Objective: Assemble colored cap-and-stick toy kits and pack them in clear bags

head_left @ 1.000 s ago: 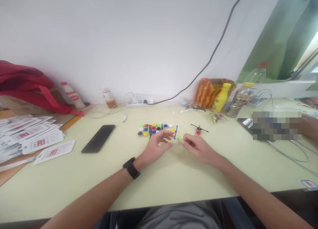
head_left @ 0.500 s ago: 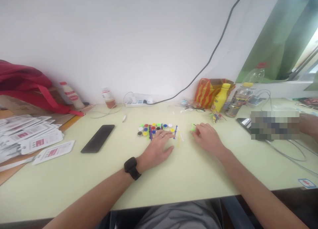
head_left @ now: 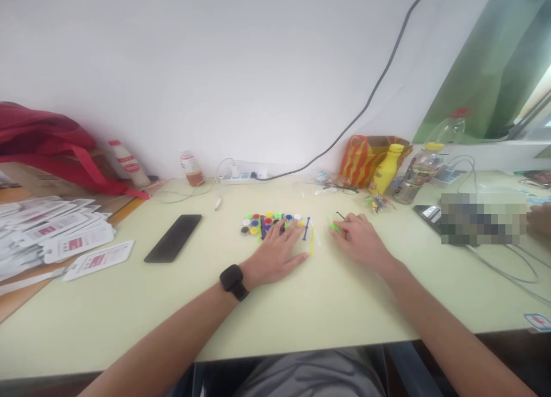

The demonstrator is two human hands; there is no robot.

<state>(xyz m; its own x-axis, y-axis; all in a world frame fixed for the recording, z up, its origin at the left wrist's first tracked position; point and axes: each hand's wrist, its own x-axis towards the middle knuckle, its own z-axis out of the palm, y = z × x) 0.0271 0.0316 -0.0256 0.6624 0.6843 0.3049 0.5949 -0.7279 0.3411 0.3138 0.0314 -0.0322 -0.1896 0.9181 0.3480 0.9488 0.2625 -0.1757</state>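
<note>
My left hand (head_left: 278, 253), with a black watch on its wrist, lies flat on the pale green table (head_left: 301, 305), fingers stretched toward a cluster of small coloured caps (head_left: 267, 221) and thin coloured sticks (head_left: 309, 232). My right hand (head_left: 357, 239) rests to the right of them with its fingers curled over a small green piece (head_left: 334, 226) and a red piece beside a thin black stick (head_left: 340, 215). How firmly the fingers hold these is hard to tell.
A black phone (head_left: 173, 237) lies left of the caps. White packets (head_left: 55, 236) and a red bag (head_left: 47, 150) are at far left. A power strip (head_left: 243, 178), small bottles, a yellow bottle (head_left: 386, 168), a clear bottle (head_left: 419, 167) and cables line the back. Another person's hand (head_left: 540, 219) shows at far right.
My hands have parted from the middle. The left went flat by the caps. The right moved right to the green and red pieces by the black stick.
</note>
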